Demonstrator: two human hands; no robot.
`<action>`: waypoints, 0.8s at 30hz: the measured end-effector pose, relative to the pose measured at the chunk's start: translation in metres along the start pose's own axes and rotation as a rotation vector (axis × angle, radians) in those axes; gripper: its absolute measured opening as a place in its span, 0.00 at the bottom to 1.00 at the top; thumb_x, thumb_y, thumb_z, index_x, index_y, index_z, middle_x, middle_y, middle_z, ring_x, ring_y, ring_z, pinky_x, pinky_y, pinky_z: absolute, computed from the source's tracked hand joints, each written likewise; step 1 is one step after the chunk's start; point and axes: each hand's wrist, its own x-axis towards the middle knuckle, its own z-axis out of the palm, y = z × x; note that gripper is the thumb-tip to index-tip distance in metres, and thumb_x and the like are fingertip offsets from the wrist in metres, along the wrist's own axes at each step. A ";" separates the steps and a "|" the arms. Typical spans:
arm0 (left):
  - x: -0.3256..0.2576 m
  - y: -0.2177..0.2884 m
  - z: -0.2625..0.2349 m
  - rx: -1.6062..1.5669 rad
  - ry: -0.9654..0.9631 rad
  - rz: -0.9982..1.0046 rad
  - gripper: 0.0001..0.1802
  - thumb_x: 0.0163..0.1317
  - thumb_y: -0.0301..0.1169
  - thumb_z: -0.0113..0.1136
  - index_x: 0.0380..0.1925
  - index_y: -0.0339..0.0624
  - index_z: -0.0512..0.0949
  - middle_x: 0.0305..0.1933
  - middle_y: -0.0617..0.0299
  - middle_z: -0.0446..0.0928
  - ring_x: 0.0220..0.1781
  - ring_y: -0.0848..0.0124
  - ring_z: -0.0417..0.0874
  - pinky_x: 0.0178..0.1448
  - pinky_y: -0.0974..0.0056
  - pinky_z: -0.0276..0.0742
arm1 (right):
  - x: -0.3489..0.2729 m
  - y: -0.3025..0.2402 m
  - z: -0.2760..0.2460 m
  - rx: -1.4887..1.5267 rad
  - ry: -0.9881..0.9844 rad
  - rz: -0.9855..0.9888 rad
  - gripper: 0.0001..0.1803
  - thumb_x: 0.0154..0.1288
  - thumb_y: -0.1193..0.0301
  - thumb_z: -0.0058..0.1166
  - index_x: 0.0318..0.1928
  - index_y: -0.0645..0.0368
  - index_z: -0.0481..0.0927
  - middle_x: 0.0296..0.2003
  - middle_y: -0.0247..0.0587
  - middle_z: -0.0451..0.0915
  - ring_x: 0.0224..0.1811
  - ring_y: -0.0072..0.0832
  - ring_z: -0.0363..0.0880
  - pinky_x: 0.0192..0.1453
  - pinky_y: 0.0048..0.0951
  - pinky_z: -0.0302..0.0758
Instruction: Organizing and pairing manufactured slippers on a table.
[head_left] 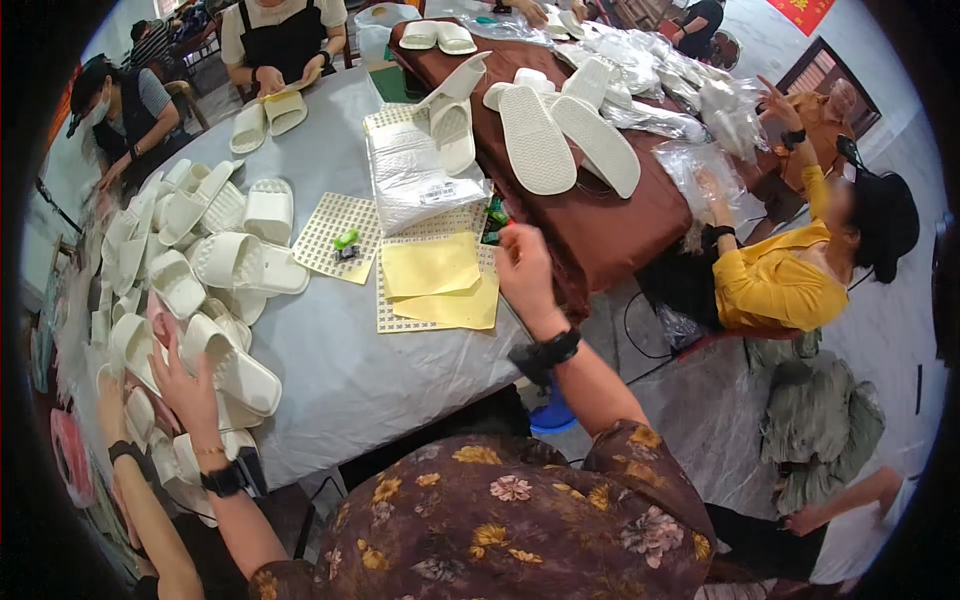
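My left hand [190, 400] reaches into a large heap of cream slippers [240, 375] at the left of the table. Its fingers are stretched and spread over the slippers, gripping none that I can see. My right hand [527, 280] is raised by the table's right edge, fingers curled together; whatever they hold, if anything, is hidden. Beside it lie yellow paper sheets [432, 270] on a printed sticker sheet [400, 318]. Left of these, a small green item [346, 239] and a dark one rest on another sticker sheet [322, 228].
Another person's hand [112, 408] touches the heap beside my left hand. A white plastic mailer [415, 180] lies behind the yellow sheets. A brown-covered table [625, 235] bears slippers [540, 140] and clear bags. A person in yellow [775, 280] sits right; others work across the table.
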 end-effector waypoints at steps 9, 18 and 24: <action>-0.075 0.073 0.009 -0.252 0.022 0.181 0.26 0.60 0.29 0.61 0.60 0.38 0.74 0.72 0.49 0.63 0.77 0.47 0.56 0.78 0.46 0.51 | 0.096 0.058 -0.043 -1.004 0.094 -0.281 0.37 0.55 0.79 0.54 0.68 0.51 0.65 0.69 0.52 0.60 0.68 0.49 0.62 0.65 0.49 0.66; -0.096 0.090 0.006 -0.374 -0.051 0.145 0.23 0.59 0.24 0.61 0.56 0.36 0.75 0.70 0.47 0.65 0.75 0.45 0.58 0.75 0.45 0.56 | 0.134 0.083 -0.064 -0.725 0.246 -0.222 0.16 0.67 0.67 0.49 0.52 0.59 0.77 0.43 0.52 0.82 0.43 0.50 0.82 0.47 0.48 0.78; -0.106 0.089 0.002 -0.404 -0.061 0.061 0.22 0.59 0.23 0.61 0.55 0.36 0.75 0.71 0.47 0.65 0.75 0.46 0.58 0.75 0.45 0.56 | 0.149 0.159 -0.118 -0.642 0.643 0.151 0.19 0.68 0.62 0.48 0.35 0.67 0.83 0.31 0.55 0.83 0.37 0.52 0.83 0.44 0.48 0.76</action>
